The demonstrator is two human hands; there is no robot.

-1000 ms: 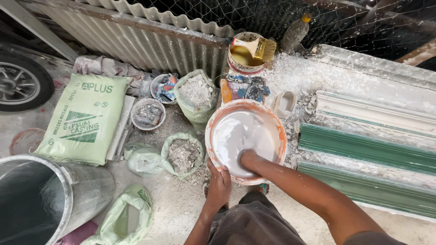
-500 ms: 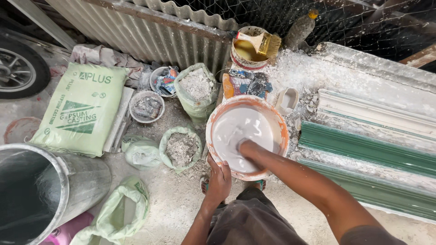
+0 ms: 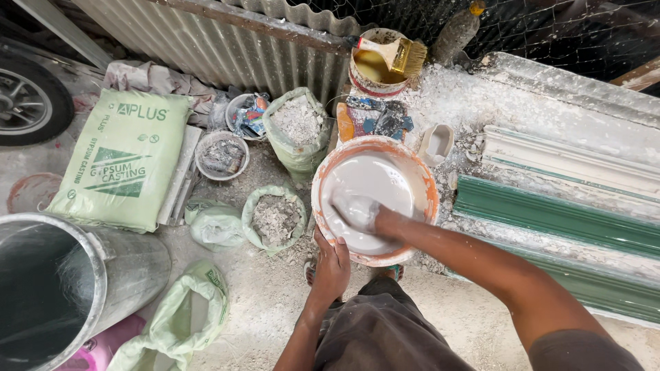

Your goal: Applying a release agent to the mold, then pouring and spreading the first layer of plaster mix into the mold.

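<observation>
An orange basin (image 3: pixel 431 189) full of smooth white paste sits on the dusty ground in front of me. My right hand (image 3: pixel 364 214) is down in the paste, coated white, fingers spread in the mix. On the basin's near left rim rests my left hand (image 3: pixel 332 264), gripping the edge. My knees in grey shorts show at the bottom of the view.
A pale green powder sack (image 3: pixel 122 160) lies at the left, with a metal drum (image 3: pixel 82 275) below it. Open bags of grey rubble (image 3: pixel 275 218) and small bowls (image 3: pixel 221 154) surround the basin. A bucket with a brush (image 3: pixel 399 55) stands behind; green moulding strips (image 3: pixel 557 216) lie right.
My right hand has swept across the paste toward the basin's left side. The left hand keeps its hold on the rim, and the view has shifted slightly.
</observation>
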